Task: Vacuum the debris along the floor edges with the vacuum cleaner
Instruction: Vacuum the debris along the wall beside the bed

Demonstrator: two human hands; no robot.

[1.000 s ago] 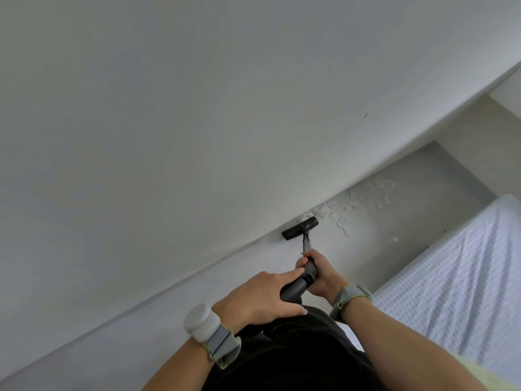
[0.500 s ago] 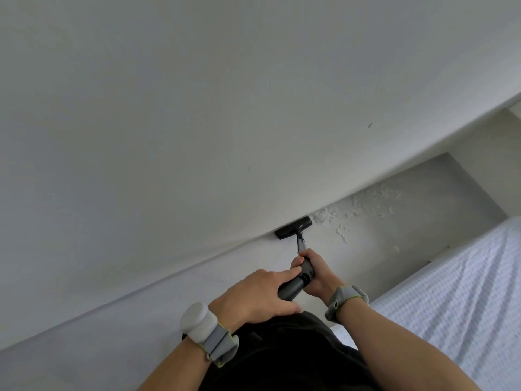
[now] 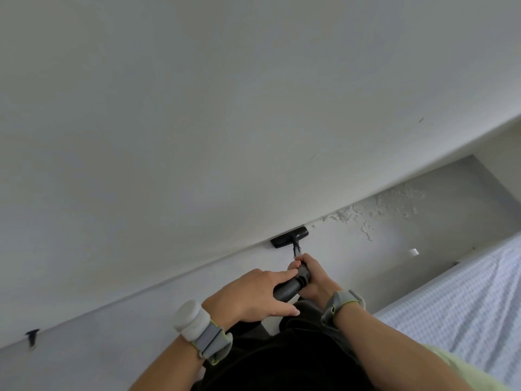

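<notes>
Against the wall [image 3: 197, 136] sits the nozzle [image 3: 289, 237]; left hand [image 3: 253, 294], right hand [image 3: 314, 273] grip wand [image 3: 290, 287].

I count two grips, left grip [image 3: 253, 297] and right grip [image 3: 313, 277]; one vacuum cleaner [image 3: 290, 287]; two wristbands [image 3: 208, 337] [image 3: 342, 301]; one bed [image 3: 465, 306]; one debris patch [image 3: 366, 218]; one white scrap [image 3: 414, 252]; one small dark object [image 3: 32, 335].

Grey lime-edged left wristband [image 3: 211, 339], white round puck [image 3: 188, 316] on it; matching right wristband [image 3: 341, 301], dark clothing [image 3: 282, 359]

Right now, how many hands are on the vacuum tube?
2. The left hand holds the vacuum tube nearer the body; the right hand grips it further down, toward the nozzle.
</notes>
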